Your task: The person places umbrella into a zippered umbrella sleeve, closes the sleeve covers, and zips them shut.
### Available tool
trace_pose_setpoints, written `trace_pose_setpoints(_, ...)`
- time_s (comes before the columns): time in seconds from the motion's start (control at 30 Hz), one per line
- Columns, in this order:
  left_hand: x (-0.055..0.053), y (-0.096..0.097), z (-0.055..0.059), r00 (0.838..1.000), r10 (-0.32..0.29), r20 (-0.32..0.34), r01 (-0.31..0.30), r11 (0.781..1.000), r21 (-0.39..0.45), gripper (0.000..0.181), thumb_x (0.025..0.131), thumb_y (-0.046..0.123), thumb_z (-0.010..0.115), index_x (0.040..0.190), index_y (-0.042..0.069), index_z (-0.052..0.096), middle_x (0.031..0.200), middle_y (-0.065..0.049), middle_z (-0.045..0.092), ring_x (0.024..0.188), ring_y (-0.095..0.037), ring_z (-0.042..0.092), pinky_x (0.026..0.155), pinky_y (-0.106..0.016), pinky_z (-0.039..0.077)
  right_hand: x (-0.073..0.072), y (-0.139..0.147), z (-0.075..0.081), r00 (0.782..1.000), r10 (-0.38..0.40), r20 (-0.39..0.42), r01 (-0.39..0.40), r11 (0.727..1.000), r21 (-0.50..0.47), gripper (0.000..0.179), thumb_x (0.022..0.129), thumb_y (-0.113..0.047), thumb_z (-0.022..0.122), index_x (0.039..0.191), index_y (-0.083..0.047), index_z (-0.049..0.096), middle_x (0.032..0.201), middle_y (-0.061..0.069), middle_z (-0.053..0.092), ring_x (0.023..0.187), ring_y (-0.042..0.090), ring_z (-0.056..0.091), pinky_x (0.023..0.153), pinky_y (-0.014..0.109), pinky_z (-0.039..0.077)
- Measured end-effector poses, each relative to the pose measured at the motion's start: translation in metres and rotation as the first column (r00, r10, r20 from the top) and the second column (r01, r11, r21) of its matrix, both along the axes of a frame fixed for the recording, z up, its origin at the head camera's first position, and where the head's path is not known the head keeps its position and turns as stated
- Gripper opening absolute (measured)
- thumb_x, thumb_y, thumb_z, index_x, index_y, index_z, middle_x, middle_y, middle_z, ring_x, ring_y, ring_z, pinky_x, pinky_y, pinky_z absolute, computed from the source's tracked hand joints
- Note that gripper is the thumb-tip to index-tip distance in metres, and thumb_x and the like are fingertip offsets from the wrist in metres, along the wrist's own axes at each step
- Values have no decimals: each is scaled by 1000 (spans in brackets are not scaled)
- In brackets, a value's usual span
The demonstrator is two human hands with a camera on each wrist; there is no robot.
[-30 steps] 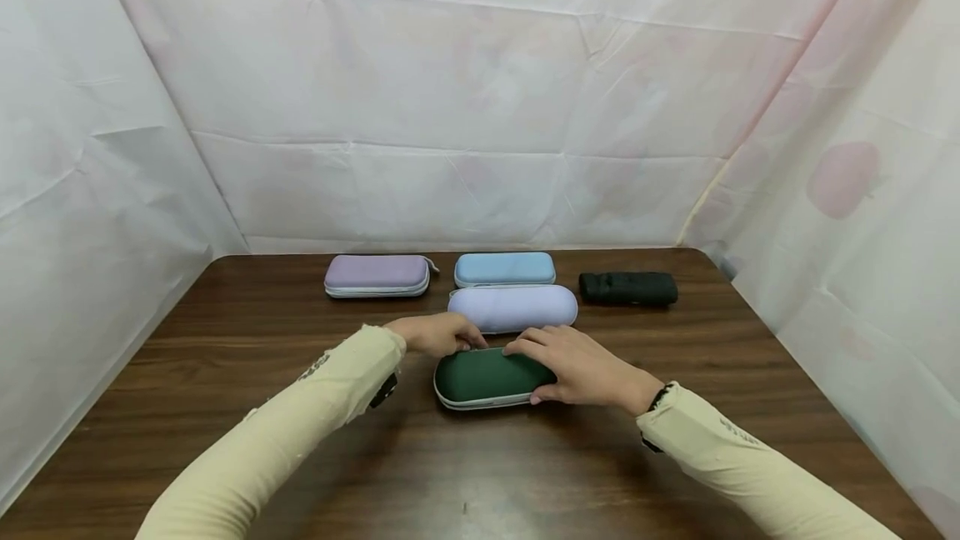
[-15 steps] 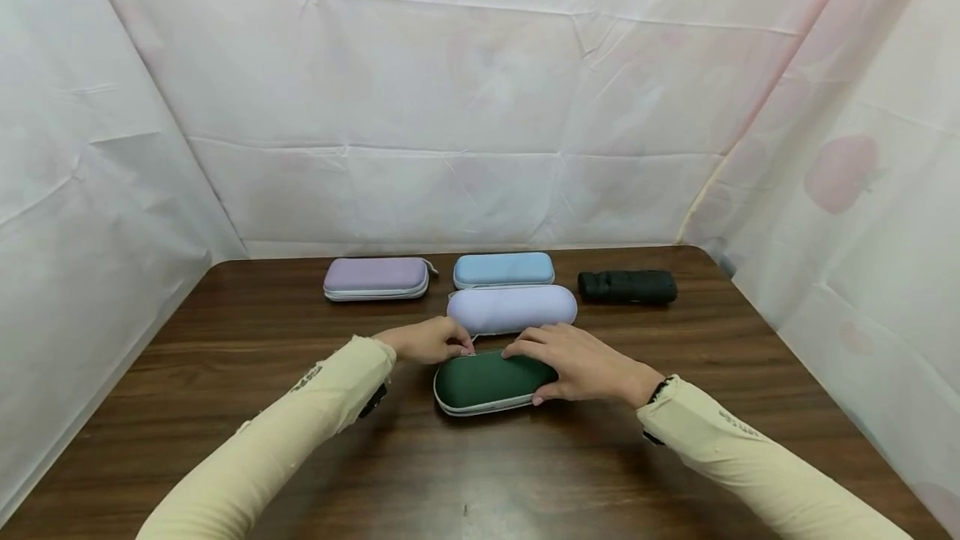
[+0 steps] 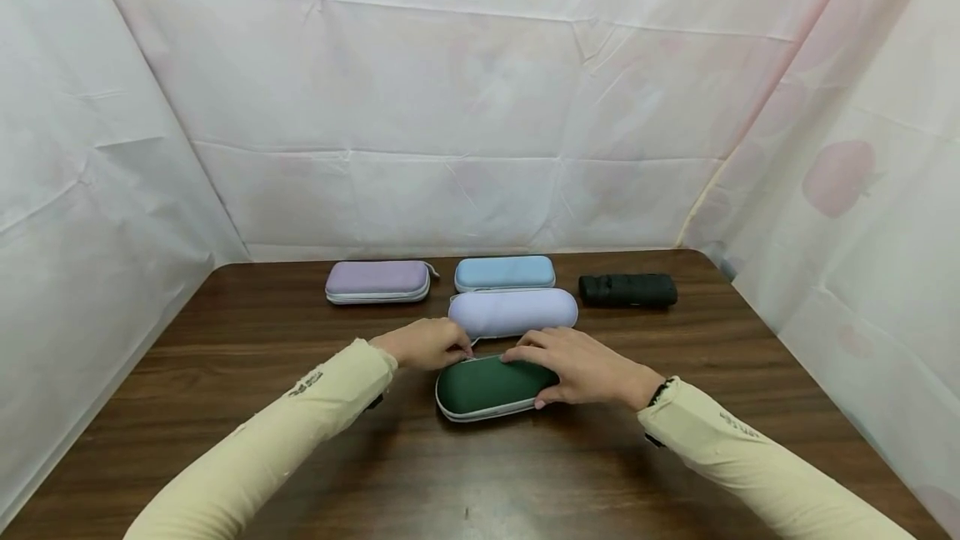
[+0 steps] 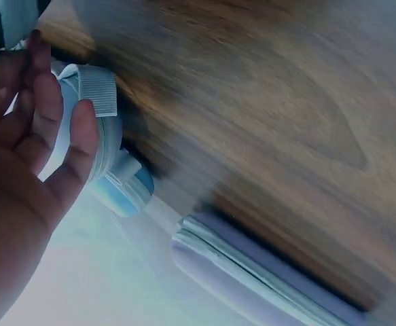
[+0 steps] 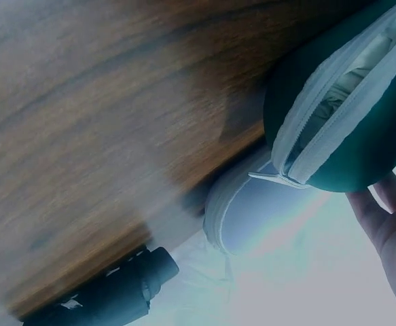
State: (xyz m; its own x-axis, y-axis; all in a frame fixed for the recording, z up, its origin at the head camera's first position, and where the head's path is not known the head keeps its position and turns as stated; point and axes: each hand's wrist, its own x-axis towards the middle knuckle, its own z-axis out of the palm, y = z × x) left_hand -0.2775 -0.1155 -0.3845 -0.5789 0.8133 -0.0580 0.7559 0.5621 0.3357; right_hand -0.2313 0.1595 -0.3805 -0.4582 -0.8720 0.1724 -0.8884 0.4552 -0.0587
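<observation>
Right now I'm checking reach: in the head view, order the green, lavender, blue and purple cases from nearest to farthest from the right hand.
1. Green case: held by the right hand.
2. Lavender case: just beyond the green one.
3. Blue case: behind the lavender one.
4. Purple case: back left.

Slid left hand point(image 3: 426, 345) leftward along the far edge of the green case point(image 3: 491, 388), from mid-edge to near its left end, just below the frame's centre. Drew the case slightly lower, turning its left end slightly toward the frame's bottom.
</observation>
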Motion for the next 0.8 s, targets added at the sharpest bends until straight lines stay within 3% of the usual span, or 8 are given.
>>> trace_pose_setpoints(0.1,5,-6,-2,990,-17,-142,14,1000,-23,14,94,10,60,95,11,74,91,3,67,87,-9,61,77,-27,50,-1,0,0,1000,16,-19,-15,1000,4,70,75,-44,79,136,-25,51,117,-4,53,103,11,53,87,35,44)
trace_pose_setpoints(0.2,9,-15,-6,965,-41,-258,35,999,-28,12,92,9,61,91,12,73,89,4,64,86,-10,60,75,-28,50,-2,1,0,1000,17,-24,-17,1000,5,70,75,-44,79,137,-26,52,115,-4,54,101,11,53,85,35,44)
trace_pose_setpoints(0.3,13,-24,-11,941,-50,-335,48,999,-14,11,88,8,62,85,15,69,83,6,60,78,-8,55,67,-26,48,-2,3,-1,1000,6,-16,-6,1000,1,70,75,-44,79,137,-26,52,113,-4,54,99,11,53,83,34,45)
trace_pose_setpoints(0.5,21,-34,-17,916,-21,-400,43,998,47,14,78,8,61,71,20,57,71,11,46,61,-4,40,51,-22,35,1,4,-3,999,-15,-33,14,1000,-22,71,73,-43,80,137,-26,53,110,-1,55,97,14,55,81,37,46)
trace_pose_setpoints(0.8,28,-41,-21,919,38,-394,-3,996,89,23,75,10,63,63,21,47,66,12,38,57,-2,35,49,-21,30,8,1,-9,993,-78,-91,75,997,-37,70,75,-41,80,138,-29,52,110,-1,56,89,14,53,75,37,46)
